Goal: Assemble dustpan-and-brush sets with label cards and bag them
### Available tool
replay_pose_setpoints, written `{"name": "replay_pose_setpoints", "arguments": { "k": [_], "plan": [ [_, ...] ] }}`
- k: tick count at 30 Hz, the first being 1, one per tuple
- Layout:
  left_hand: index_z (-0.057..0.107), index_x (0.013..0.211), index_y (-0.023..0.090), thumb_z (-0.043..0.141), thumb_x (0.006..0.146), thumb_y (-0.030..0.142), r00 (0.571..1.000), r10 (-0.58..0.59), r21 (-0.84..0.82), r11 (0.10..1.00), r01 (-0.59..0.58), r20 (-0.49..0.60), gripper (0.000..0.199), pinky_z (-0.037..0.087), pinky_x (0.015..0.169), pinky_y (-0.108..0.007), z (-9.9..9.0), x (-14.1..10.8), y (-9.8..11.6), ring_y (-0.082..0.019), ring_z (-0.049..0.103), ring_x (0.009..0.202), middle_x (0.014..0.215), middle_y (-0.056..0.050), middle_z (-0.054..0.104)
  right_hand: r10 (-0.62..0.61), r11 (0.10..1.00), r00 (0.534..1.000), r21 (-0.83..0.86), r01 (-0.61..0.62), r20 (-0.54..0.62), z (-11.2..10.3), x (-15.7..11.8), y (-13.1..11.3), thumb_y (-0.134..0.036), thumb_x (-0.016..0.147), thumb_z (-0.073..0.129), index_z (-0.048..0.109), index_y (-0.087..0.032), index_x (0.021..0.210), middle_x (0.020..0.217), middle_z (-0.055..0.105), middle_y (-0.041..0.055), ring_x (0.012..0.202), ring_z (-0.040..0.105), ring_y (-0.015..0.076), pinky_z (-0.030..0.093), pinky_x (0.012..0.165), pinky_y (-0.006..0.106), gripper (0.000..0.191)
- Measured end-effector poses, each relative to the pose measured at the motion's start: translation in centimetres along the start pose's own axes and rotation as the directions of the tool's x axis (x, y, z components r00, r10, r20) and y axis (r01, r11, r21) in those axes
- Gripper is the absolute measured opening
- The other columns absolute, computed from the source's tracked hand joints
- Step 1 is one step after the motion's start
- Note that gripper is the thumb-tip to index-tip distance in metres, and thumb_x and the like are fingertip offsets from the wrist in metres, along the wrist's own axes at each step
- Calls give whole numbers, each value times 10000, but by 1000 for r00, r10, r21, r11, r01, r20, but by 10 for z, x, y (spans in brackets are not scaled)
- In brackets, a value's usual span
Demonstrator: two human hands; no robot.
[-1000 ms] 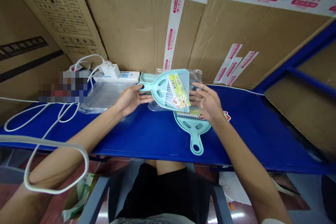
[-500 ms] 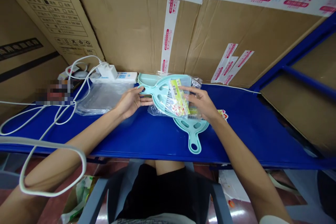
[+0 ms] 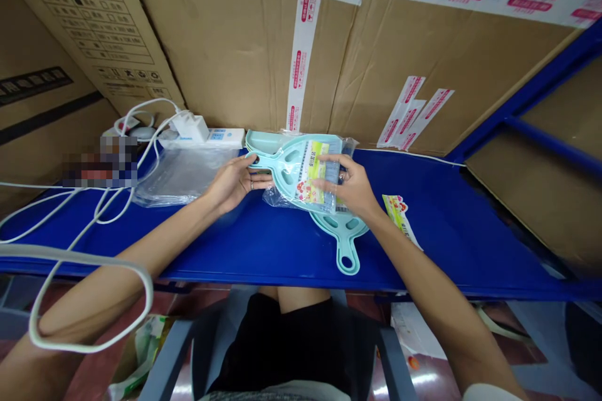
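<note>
A light-blue dustpan (image 3: 290, 180) is held level above the table, its handle pinched between the thumb and fingers of my left hand (image 3: 235, 183). My right hand (image 3: 355, 188) closes on a brush with grey bristles (image 3: 331, 170), which lies across the dustpan's open side. A yellow-green label card (image 3: 312, 169) rests over brush and pan; whether clear film wraps them is hard to tell. Below, a second light-blue dustpan (image 3: 347, 244) lies with its handle toward me, partly covered. Further light-blue pans (image 3: 263, 140) sit behind my left hand.
Clear plastic bags (image 3: 181, 177) lie left on the blue table (image 3: 254, 250). Behind them stands a white power strip (image 3: 228, 136) with cables (image 3: 101, 213) looping over my left forearm. A loose label card (image 3: 399, 216) lies right. Cardboard (image 3: 226, 56) walls the back.
My right hand has shifted slightly left and inward, bringing the brush and label card further onto the held dustpan. The loose card at the right shows more fully. My left hand stays put.
</note>
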State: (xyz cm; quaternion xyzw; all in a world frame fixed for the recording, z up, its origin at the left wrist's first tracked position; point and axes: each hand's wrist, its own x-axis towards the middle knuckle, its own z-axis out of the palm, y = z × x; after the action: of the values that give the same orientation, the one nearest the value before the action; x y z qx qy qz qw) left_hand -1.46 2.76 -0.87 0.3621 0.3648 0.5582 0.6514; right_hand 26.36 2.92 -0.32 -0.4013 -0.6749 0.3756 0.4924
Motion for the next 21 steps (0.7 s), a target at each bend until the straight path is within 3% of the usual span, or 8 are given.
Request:
{"name": "replay_pose_setpoints", "arguments": {
  "k": [4, 10, 15, 21],
  "plan": [
    [670, 999, 106, 520, 1022, 191, 1000, -4, 1, 1000, 4, 7, 174, 701, 775, -454, 0, 0, 1, -280, 817, 773, 947, -184, 812, 60, 997, 998, 52, -60, 9, -1, -1, -3, -507, 604, 1002, 750, -281, 1154, 1361, 683, 79, 1051, 744, 302, 672, 888, 489, 646],
    [677, 1016, 99, 516, 1021, 189, 1000, -5, -11, 1000, 5, 0, 185, 701, 770, -441, 0, 0, 2, -275, 816, 775, 952, -187, 808, 58, 990, 998, 129, -59, 10, -5, 0, -5, -532, 707, 938, 691, -334, 1204, 1281, 705, 39, 973, 732, 260, 674, 761, 415, 589],
    [671, 1045, 94, 507, 1024, 184, 1000, -9, -13, 1000, 9, -3, 188, 699, 754, -426, 1, -1, 3, -273, 815, 768, 926, -182, 803, 76, 988, 997, 134, -77, 18, -9, 1, -3, -468, 725, 930, 792, -311, 1180, 1315, 649, 53, 953, 705, 232, 639, 682, 366, 500],
    [670, 1036, 99, 523, 1015, 186, 1000, -12, -22, 1000, 12, 4, 172, 697, 796, -463, -1, 1, 2, -285, 819, 795, 967, -191, 808, 41, 998, 999, 39, -42, 9, -9, 2, -3, -515, 769, 890, 841, -286, 1188, 1174, 614, 70, 931, 629, 216, 637, 655, 364, 480]
  ]
}}
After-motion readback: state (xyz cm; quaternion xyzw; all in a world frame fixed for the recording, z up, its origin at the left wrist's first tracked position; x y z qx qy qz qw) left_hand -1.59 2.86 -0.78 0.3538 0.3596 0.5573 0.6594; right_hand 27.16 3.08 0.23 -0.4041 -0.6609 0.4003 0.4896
